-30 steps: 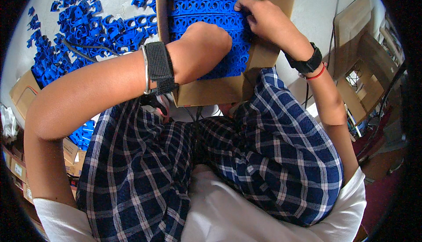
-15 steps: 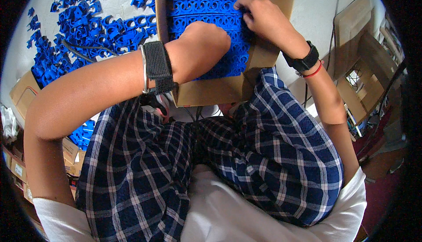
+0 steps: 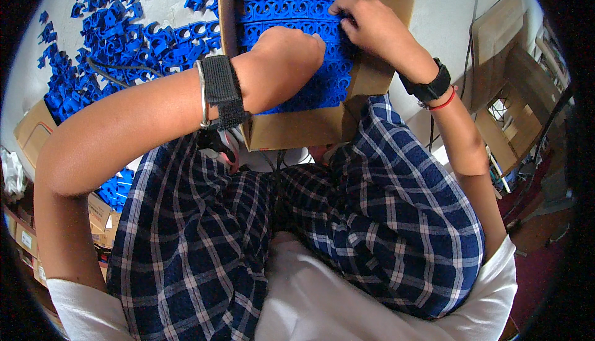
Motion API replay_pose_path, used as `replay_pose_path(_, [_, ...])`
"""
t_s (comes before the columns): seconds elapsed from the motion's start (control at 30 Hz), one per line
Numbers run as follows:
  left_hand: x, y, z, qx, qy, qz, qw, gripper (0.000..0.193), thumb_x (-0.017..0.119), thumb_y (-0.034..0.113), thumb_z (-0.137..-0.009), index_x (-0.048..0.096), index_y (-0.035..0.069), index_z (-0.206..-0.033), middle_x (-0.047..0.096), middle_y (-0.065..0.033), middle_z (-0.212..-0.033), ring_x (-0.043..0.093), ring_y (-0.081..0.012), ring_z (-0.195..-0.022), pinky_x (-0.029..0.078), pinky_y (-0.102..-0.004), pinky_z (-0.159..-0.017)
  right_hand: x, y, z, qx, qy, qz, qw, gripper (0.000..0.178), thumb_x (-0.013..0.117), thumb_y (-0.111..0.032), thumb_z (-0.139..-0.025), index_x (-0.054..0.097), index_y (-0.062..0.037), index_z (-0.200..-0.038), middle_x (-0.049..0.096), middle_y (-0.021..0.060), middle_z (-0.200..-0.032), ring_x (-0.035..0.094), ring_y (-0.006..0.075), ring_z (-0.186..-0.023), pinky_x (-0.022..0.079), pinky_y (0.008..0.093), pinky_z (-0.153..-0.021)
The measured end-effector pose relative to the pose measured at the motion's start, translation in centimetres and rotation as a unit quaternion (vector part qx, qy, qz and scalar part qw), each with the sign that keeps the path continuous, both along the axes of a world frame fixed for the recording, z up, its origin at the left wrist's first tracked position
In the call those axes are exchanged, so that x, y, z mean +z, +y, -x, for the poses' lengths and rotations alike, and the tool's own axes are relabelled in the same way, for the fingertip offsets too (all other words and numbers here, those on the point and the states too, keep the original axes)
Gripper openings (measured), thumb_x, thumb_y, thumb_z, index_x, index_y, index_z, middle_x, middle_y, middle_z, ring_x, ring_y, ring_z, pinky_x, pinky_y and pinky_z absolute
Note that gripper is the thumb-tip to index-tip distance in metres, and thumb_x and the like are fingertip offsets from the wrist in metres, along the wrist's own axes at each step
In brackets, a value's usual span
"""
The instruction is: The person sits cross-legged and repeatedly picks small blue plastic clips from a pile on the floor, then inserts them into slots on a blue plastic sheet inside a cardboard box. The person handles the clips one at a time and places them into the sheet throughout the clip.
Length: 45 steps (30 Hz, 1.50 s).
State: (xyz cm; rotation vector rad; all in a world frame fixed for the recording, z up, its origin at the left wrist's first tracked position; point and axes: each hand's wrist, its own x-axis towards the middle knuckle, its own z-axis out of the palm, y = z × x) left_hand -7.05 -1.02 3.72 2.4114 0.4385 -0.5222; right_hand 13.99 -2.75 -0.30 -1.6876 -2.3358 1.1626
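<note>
As I see it remotely, blue plastic ring-shaped clips [image 3: 282, 10] stand in rows inside an open brown cardboard box [image 3: 297, 131], top centre of the frame.
The bare left hand [image 3: 287, 62] curls over them, fingertips hidden; the bare right hand [image 3: 375, 28] bends index finger and thumb, slightly apart, at the row ends, perhaps for steadiness. I can't tell whether either pinches a clip. The walls seem to keep rows aligned, unlike the loose blue heap [image 3: 111, 39], upper left.
</note>
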Motion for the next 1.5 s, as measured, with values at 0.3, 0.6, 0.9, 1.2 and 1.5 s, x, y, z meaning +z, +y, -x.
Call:
replay_pose_path(0.3, [-0.3, 0.0, 0.2, 0.010, -0.024, 0.000, 1.000, 0.022, 0.057, 0.007, -0.085, 0.058, 0.000, -0.106, 0.068, -0.0143, -0.081, 0.070, -0.0299, -0.070, 0.057, -0.0382, -0.056, 0.4, 0.2, 0.3, -0.044, 0.008, 0.021, 0.999, 0.024, 0.054, 0.001, -0.080, 0.053, -0.0048, -0.103, 0.067, 0.0217, -0.086, 0.065, 0.0436, -0.081, 0.053, 0.0520, -0.073])
replay_pose_path(0.6, [-0.4, -0.1, 0.3, 0.008, -0.030, 0.006, 0.999, 0.023, 0.057, 0.006, -0.084, 0.057, 0.001, -0.106, 0.068, -0.0141, -0.081, 0.070, -0.0305, -0.070, 0.057, -0.0389, -0.055, 0.2, 0.2, 0.0, -0.022, 0.021, 0.005, 1.000, 0.023, 0.054, 0.001, -0.080, 0.051, -0.0035, -0.102, 0.066, 0.0212, -0.085, 0.065, 0.0436, -0.081, 0.052, 0.0526, -0.071])
replay_pose_path(0.9, [0.7, 0.5, 0.1, 0.007, -0.041, 0.041, 0.998, 0.021, 0.056, 0.007, -0.085, 0.058, 0.003, -0.106, 0.068, -0.0154, -0.087, 0.070, -0.0325, -0.073, 0.057, -0.0411, -0.058, 1.8, 0.8, 0.5, -0.039, 0.015, 0.020, 0.999, 0.019, 0.054, 0.000, -0.081, 0.055, -0.0052, -0.099, 0.067, 0.0203, -0.086, 0.064, 0.0437, -0.083, 0.052, 0.0525, -0.072])
replay_pose_path(1.2, [3.0, 6.9, -0.4, 0.290, -0.087, 0.278, 0.912, 0.024, 0.056, 0.024, -0.091, 0.068, 0.004, -0.096, 0.067, -0.0134, -0.080, 0.066, -0.0274, -0.064, 0.054, -0.0377, -0.058, 10.3, 3.1, 1.5, -0.251, 0.232, 0.021, 0.939, 0.011, 0.053, -0.005, -0.089, 0.057, -0.0001, -0.098, 0.060, 0.0071, -0.071, 0.053, 0.0091, -0.058, 0.039, 0.0246, -0.052])
replay_pose_path(1.5, [6.2, 7.9, 1.5, 0.559, -0.048, 0.569, 0.602, 0.040, 0.035, 0.046, -0.102, 0.057, 0.012, -0.106, 0.066, 0.0003, -0.089, 0.059, -0.0075, -0.064, 0.038, -0.0214, -0.040, 8.6, 0.6, 5.7, -0.214, 0.319, -0.115, 0.916, 0.041, 0.074, -0.013, -0.081, 0.061, -0.0040, -0.118, 0.055, 0.0084, -0.104, 0.056, 0.0182, -0.086, 0.049, 0.0302, -0.074])
